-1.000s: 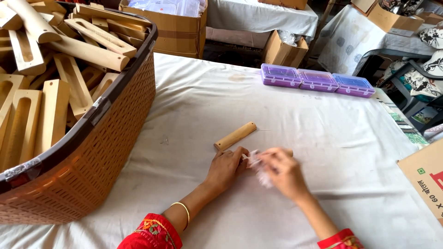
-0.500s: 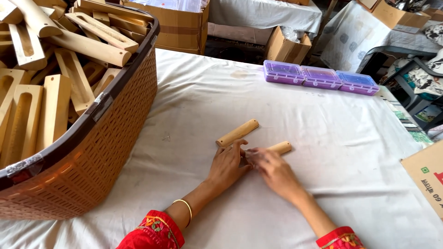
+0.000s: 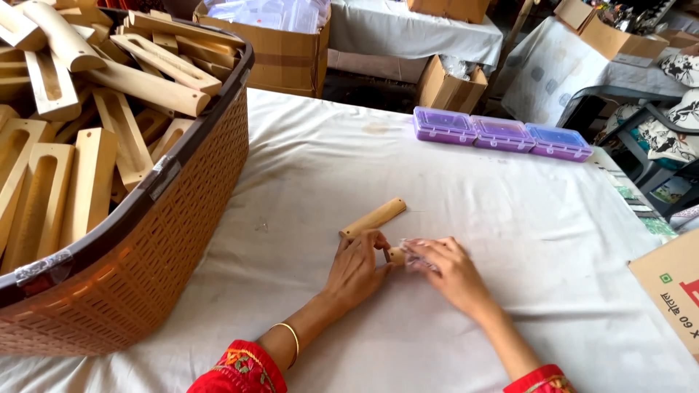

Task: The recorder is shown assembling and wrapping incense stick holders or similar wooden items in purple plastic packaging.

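The left hand (image 3: 358, 266) rests on the white-covered bench (image 3: 306, 182), fingers curled, thumb and fingertips pinching the near end of a small wooden piece (image 3: 396, 255). That piece sits between the two hands, its rounded end facing the left palm; most of it is hidden under the fingers, so its long axis seems to run left to right across the bench, though I cannot be sure. The right hand (image 3: 445, 268) meets it from the other side, fingers bent and closed over the piece together with a bit of clear, crinkled wrapping (image 3: 413, 248).

Just beyond the left hand's knuckles lies a wooden stick (image 3: 373, 217), flat on the cloth, nearly touching the fingertips. Its long axis slants, near end toward the hand, far end pointing up and to the right.

Further out, to the left, stands a brown woven basket (image 3: 145, 269) heaped with slotted wooden pieces (image 3: 87, 175). At the far edge of the bench sit three purple plastic boxes (image 3: 501, 134) in a row, and a cardboard box (image 3: 673, 287) juts in at the right edge.
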